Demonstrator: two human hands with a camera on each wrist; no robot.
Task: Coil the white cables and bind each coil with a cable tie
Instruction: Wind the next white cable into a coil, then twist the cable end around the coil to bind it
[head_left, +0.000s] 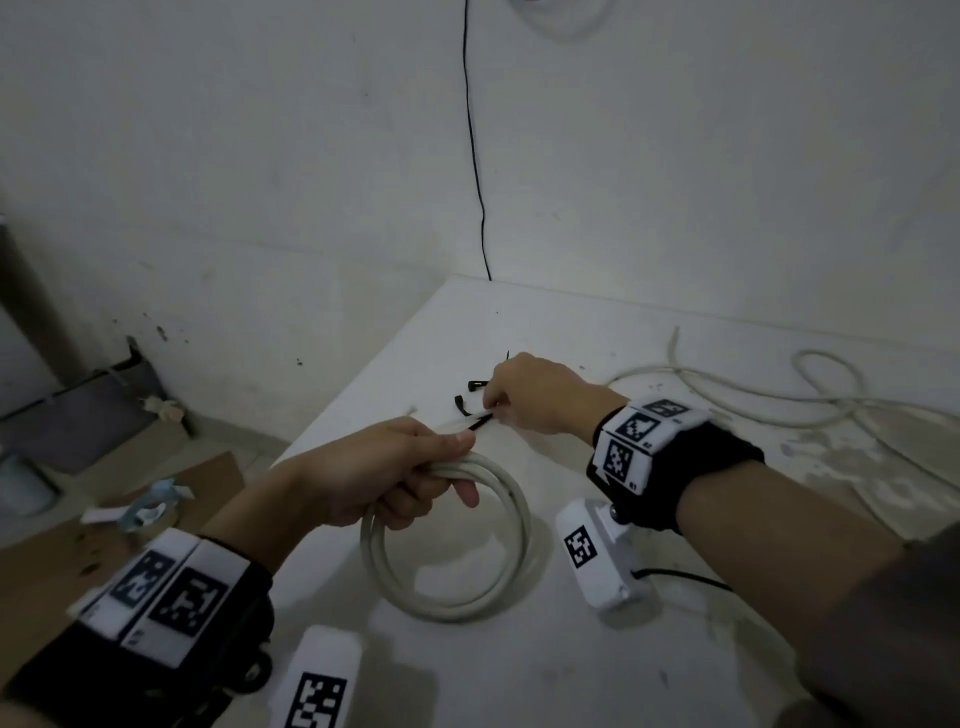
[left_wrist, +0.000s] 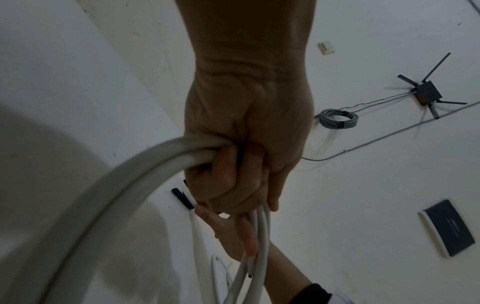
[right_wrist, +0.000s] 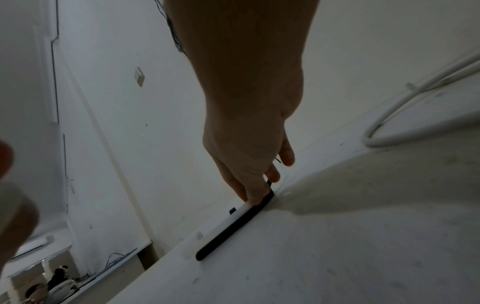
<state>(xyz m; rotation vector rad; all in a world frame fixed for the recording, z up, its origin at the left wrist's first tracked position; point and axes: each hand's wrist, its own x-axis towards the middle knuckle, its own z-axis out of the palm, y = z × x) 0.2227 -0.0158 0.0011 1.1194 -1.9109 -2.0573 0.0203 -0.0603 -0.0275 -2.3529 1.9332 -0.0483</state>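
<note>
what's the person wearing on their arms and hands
Both hands are bare: left hand, right hand. Each wrist carries a black wrist strap topped with white blocks printed with black square code markers. A white camera box with its own marker hangs under the right wrist, trailing a thin black cable. A greyish sleeve covers the right upper forearm.

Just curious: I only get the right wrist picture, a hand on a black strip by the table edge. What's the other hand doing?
Observer: In the head view, the left hand grips a coil of white cable.
Operator: Is the strip near it?
Observer: Yes. The black tie runs from the right hand to the left thumb.
Operator: Anything bound already?
Observer: The left wrist view shows a grey coil with black wraps, beside a router.
</note>
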